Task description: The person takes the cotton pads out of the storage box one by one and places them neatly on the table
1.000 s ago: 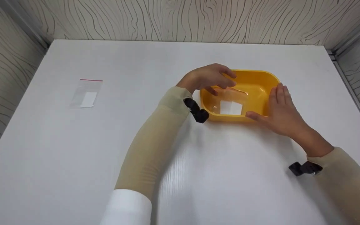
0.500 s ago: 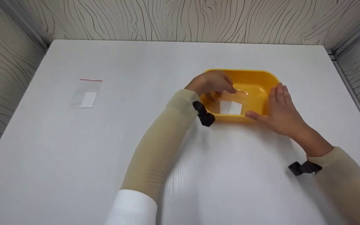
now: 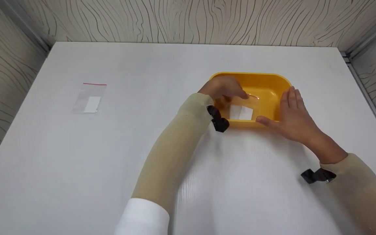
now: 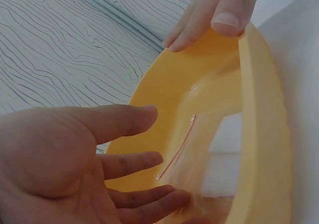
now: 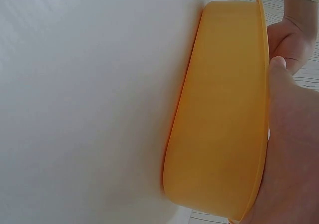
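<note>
A yellow plastic tub [image 3: 259, 73] stands on the table at right of centre in the head view. In it lie clear zip bags [image 4: 192, 144], overlapping, with red seal strips and two white label patches side by side. My left hand [image 3: 226, 86] reaches down into the tub's left part. In the left wrist view its thumb and fingers are spread apart, the lower fingertips over the bags' clear film. My right hand [image 3: 295, 114] rests on the tub's right end, fingers straight along the far side of the corner and thumb on the near rim.
Another clear zip bag [image 3: 90, 99] with a red strip and white label lies flat on the white table [image 3: 126, 137] at the left. Wood-patterned panels [image 3: 188, 21] close in the table at the back and both sides.
My left hand has come down from above the tub's left rim to inside it, shifting slightly right. The right hand and the tub have stayed put.
</note>
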Motion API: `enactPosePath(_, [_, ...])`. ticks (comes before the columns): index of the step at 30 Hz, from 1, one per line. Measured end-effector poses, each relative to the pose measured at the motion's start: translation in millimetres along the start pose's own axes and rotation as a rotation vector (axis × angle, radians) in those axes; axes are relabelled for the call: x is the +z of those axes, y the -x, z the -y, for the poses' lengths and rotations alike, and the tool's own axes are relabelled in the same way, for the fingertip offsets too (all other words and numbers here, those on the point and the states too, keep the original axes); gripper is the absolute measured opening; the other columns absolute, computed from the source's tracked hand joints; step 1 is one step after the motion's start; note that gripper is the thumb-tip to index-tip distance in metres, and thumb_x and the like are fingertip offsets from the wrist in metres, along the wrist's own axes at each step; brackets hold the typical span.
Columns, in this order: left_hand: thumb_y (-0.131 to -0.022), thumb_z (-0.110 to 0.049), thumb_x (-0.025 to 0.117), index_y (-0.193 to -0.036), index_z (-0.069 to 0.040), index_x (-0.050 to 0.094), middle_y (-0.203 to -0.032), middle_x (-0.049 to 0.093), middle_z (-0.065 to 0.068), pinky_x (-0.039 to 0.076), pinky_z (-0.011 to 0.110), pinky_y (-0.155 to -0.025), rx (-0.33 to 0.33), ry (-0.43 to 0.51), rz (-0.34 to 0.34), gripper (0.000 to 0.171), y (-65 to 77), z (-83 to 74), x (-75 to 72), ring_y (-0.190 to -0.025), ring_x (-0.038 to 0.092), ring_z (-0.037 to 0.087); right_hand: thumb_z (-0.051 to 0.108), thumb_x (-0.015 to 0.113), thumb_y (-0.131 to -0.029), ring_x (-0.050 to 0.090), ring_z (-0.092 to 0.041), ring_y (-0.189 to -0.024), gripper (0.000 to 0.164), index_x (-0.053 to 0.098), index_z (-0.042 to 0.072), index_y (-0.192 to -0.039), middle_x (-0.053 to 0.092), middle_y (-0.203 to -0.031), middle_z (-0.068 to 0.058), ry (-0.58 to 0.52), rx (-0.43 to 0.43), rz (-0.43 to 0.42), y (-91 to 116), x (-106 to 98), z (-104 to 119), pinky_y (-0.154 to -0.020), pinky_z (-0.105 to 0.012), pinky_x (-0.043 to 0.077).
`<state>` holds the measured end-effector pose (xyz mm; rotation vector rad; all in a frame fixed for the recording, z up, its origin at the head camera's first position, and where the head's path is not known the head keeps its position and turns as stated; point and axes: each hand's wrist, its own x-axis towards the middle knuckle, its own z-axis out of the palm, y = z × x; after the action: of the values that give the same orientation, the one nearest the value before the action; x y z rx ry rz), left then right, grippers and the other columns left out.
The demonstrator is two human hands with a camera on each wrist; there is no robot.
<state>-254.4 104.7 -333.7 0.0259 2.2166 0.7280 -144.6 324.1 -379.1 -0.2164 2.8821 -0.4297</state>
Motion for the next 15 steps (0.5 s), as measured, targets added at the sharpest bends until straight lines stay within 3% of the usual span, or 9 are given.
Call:
enactPosePath(8, [-0.09,-0.048,0.075,-0.118,-0.022,0.061,-0.116,0.061,-0.002,0.054,0.03,-0.083,-0.052,0.08,-0.043,0.041,4.6,-5.4,6.6,-0.102,0.059,0.017,0.073,0.055,-0.092,-0.022,-0.051,-0.147,0.127,-0.014,-0.017,-0.15,-0.025,-0.159,-0.034,-0.004,0.006,0.0,0.2,0.2,0.0,-0.119,-0.065,0.001])
enactPosePath(15, [-0.087,-0.044,0.08,-0.115,-0.023,0.062,-0.112,0.061,-0.004,0.051,0.031,-0.086,-0.185,0.261,-0.077,0.039,6.3,-8.3,13.9,-0.102,0.057,0.017,0.073,0.055,-0.091,-0.022,-0.051,-0.147,0.128,-0.015,-0.016,-0.151,-0.026,-0.159,-0.033,-0.007,0.009,0.004,-0.1,0.8,0.0,-0.119,-0.065,0.002])
